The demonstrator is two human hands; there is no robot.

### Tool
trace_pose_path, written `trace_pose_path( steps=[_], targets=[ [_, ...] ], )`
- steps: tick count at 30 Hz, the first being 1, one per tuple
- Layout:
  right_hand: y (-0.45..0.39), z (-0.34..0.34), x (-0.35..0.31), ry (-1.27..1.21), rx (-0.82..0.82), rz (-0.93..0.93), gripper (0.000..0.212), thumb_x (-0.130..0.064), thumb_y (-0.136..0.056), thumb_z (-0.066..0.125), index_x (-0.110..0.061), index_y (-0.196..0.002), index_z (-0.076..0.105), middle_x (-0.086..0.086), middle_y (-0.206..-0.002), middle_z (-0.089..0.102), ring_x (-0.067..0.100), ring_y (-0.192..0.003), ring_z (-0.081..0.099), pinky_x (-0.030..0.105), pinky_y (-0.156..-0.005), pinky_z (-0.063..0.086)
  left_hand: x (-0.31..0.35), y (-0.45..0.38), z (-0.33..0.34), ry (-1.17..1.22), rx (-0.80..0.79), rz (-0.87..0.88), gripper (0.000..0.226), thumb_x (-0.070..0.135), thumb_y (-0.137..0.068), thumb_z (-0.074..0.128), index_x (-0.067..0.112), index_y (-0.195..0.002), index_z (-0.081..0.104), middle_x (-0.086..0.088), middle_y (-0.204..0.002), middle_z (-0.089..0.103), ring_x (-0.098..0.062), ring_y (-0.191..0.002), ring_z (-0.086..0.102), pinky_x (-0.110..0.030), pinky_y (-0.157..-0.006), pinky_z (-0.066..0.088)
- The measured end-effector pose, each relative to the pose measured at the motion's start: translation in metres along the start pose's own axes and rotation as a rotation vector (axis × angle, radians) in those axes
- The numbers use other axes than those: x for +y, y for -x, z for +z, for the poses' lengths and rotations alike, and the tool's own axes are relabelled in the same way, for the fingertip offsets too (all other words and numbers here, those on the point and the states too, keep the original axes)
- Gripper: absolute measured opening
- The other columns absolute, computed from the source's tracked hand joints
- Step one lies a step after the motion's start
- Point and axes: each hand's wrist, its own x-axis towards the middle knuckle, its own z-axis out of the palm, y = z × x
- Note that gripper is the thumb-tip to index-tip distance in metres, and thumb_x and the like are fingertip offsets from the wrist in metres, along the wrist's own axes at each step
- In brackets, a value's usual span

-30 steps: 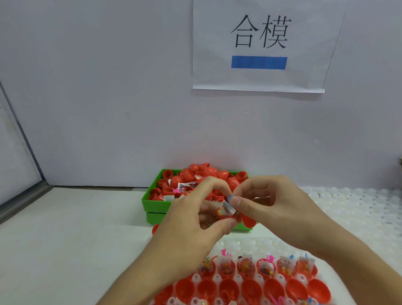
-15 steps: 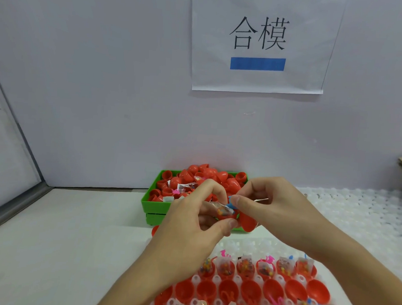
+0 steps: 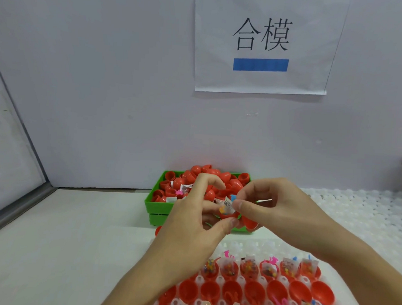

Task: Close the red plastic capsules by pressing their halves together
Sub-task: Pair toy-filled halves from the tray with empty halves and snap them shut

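Together we pinch a small toy packet (image 3: pixel 226 203) between our right hand (image 3: pixel 283 210) and left hand (image 3: pixel 191 224), tucking it into a red capsule half (image 3: pixel 229 215) so it can shut, above the green bin (image 3: pixel 160 206) behind the tray (image 3: pixel 253 292).

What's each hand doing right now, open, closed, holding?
Left hand: closed on the red capsule with a small packet sticking out.
Right hand: closed, pinching that packet.
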Motion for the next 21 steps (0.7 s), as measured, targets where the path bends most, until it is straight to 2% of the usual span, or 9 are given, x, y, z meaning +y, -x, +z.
trace_pose_path(
  steps=[4,8,11,14,16,18,21],
  targets=[
    [-0.0005,0.0000,0.0001,-0.001,0.021,0.016,0.015,-0.020,-0.090,0.067,-0.016,-0.076,0.073,-0.001,-0.072,0.074,0.017,-0.065,0.071,0.030,-0.066,0.057,-0.0017,-0.0009,0.0004,0.000,-0.007,0.007,0.040,0.018,-0.089,0.072,0.040,-0.103,0.041,0.011,-0.086,0.076,-0.011,-0.080,0.073,-0.021,-0.063,0.054],
    [-0.0002,0.0004,-0.0002,0.009,0.021,0.013,0.015,-0.021,-0.089,0.067,-0.018,-0.075,0.073,-0.002,-0.072,0.075,0.015,-0.065,0.071,0.032,-0.068,0.057,-0.0023,-0.0008,-0.0005,0.004,-0.001,0.006,0.041,0.015,-0.088,0.072,0.035,-0.100,0.038,0.010,-0.084,0.076,-0.014,-0.079,0.073,-0.033,-0.073,0.060],
    [-0.0008,0.0003,-0.0004,0.017,0.018,0.009,0.015,-0.022,-0.088,0.067,-0.019,-0.075,0.073,-0.003,-0.072,0.074,0.014,-0.066,0.070,0.032,-0.069,0.057,-0.0018,-0.0007,-0.0008,0.020,0.005,0.011,0.040,0.017,-0.088,0.073,0.030,-0.093,0.035,0.009,-0.081,0.075,-0.019,-0.078,0.073,-0.035,-0.071,0.060],
    [-0.0007,0.0004,0.0013,0.008,0.016,0.010,0.011,-0.022,-0.087,0.068,-0.020,-0.077,0.071,-0.002,-0.072,0.074,0.013,-0.065,0.069,0.032,-0.068,0.057,-0.0007,-0.0005,-0.0012,0.010,0.008,0.021,0.036,0.024,-0.088,0.073,0.032,-0.086,0.039,0.005,-0.080,0.074,-0.019,-0.076,0.073,-0.037,-0.071,0.060],
    [-0.0003,0.0004,0.0020,-0.023,0.011,0.018,0.003,-0.026,-0.085,0.069,-0.023,-0.084,0.070,0.000,-0.076,0.075,0.013,-0.066,0.071,0.029,-0.066,0.057,-0.0007,-0.0006,-0.0013,0.002,0.000,0.021,0.034,0.022,-0.089,0.073,0.035,-0.086,0.042,0.006,-0.082,0.074,-0.015,-0.077,0.073,-0.036,-0.071,0.060],
    [-0.0002,-0.0003,0.0025,-0.036,-0.012,0.015,0.010,-0.032,-0.083,0.068,-0.027,-0.092,0.069,0.000,-0.080,0.075,0.015,-0.070,0.072,0.028,-0.065,0.058,-0.0009,-0.0010,-0.0017,-0.022,-0.008,0.030,0.031,0.021,-0.089,0.072,0.036,-0.087,0.044,0.008,-0.083,0.074,-0.012,-0.076,0.073,-0.030,-0.067,0.059],
    [0.0007,-0.0011,0.0010,-0.036,-0.056,-0.013,0.015,-0.038,-0.082,0.071,-0.028,-0.092,0.069,-0.003,-0.080,0.074,0.016,-0.070,0.073,0.031,-0.066,0.059,-0.0006,-0.0015,-0.0025,-0.074,-0.005,0.044,0.027,0.024,-0.090,0.071,0.036,-0.088,0.047,0.014,-0.081,0.074,-0.007,-0.073,0.072,-0.024,-0.062,0.057]
  ],
)
